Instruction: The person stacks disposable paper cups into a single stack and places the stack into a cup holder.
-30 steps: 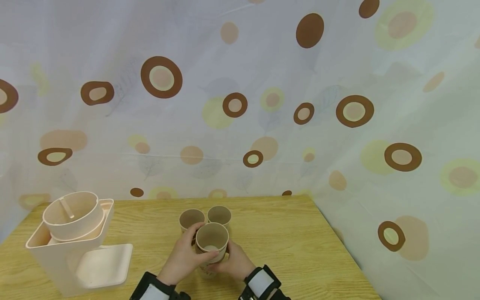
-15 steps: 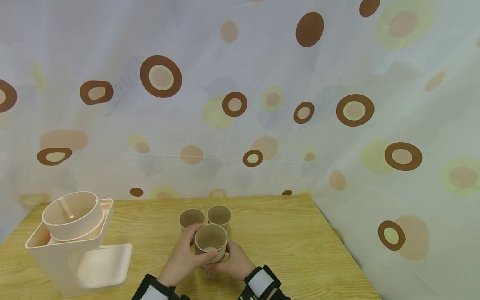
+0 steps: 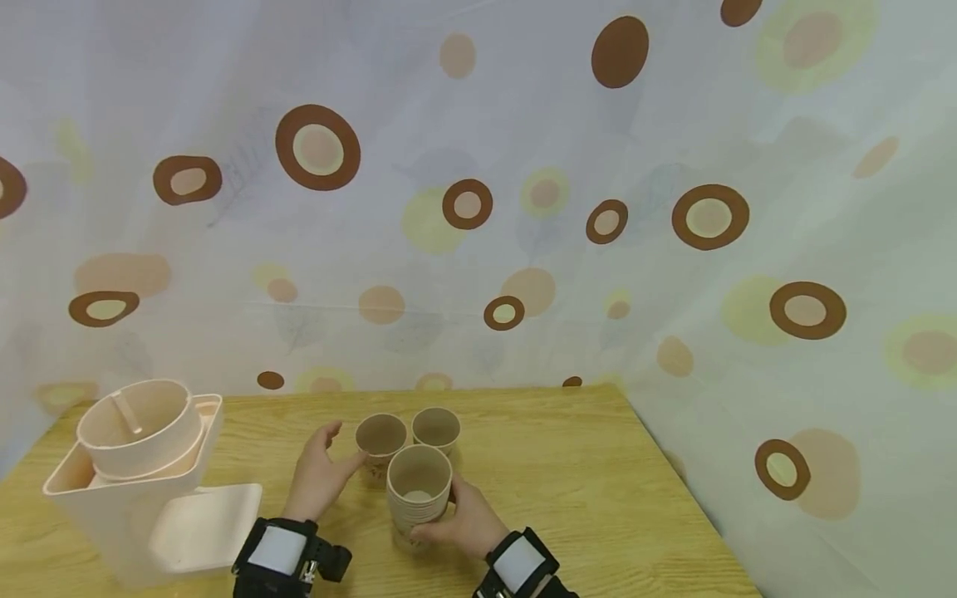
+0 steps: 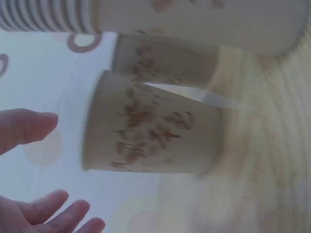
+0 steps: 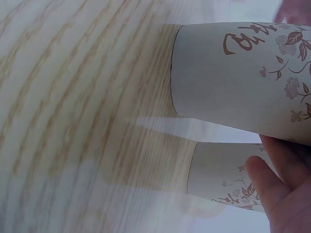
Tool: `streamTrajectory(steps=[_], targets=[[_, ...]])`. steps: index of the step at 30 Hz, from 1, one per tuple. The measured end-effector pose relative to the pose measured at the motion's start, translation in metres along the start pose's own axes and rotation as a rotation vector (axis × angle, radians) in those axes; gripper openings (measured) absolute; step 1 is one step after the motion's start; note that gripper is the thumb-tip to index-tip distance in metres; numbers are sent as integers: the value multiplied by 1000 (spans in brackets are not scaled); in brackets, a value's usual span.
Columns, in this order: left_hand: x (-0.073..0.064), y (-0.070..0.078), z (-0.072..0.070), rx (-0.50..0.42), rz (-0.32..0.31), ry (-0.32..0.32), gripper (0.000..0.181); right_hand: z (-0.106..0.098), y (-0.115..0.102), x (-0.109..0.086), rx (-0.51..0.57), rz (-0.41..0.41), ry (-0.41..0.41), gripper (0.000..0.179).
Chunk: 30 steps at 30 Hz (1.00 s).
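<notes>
A stack of nested paper cups [image 3: 417, 508] stands upright at the near middle of the table, its ribbed rims showing below the top cup. My right hand [image 3: 471, 525] holds this stack from the right, with the thumb in front. Two single paper cups, a left one [image 3: 380, 440] and a right one [image 3: 438, 427], stand upright just behind it. Beside the left cup is my left hand [image 3: 320, 475], fingers spread and thumb reaching toward the cup's near side. In the left wrist view, brown flower print and lettering cover the left cup [image 4: 146, 131], apart from the fingers.
At the left of the wooden table [image 3: 568, 473] stands a white bin [image 3: 112, 531] with a round white container [image 3: 142, 419] in its top. A flat white tray-like piece [image 3: 205, 527] sits beside it. A dotted sheet [image 3: 523, 149] hangs behind and along the right.
My left hand has let go of the cup stack and moved left, opening beside the left rear cup. My right hand still holds the stack, and the cups stay in place.
</notes>
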<state>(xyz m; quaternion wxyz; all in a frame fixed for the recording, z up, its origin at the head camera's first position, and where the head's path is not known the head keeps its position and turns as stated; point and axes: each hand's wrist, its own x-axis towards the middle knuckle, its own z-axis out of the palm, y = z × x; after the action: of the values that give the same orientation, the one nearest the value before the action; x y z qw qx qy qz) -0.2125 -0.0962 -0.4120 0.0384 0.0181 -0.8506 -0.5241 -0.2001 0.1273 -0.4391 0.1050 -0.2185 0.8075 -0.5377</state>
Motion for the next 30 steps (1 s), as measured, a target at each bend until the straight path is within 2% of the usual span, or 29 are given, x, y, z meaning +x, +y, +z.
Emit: streamTrajectory(steps=[5,11,20,23,26,30], targets=[[15,-18,11,59,-41,-10,85,2,1,0,-20,-1,8,71],[23,-21,21,64,-1,12,99,4,-1,-1,-44,-12,5,71],[25,-20,26,50,75,100,81,8,-3,1,-54,12,-1,69],[22,-19,23,12,75,88,77,7,-3,1,-42,19,-2,70],[18,-20,20,-27,48,53,78,4,-4,0,-29,25,3,71],[12,-24,16,-12,21,26,79,1,-4,-2,-29,23,17,70]])
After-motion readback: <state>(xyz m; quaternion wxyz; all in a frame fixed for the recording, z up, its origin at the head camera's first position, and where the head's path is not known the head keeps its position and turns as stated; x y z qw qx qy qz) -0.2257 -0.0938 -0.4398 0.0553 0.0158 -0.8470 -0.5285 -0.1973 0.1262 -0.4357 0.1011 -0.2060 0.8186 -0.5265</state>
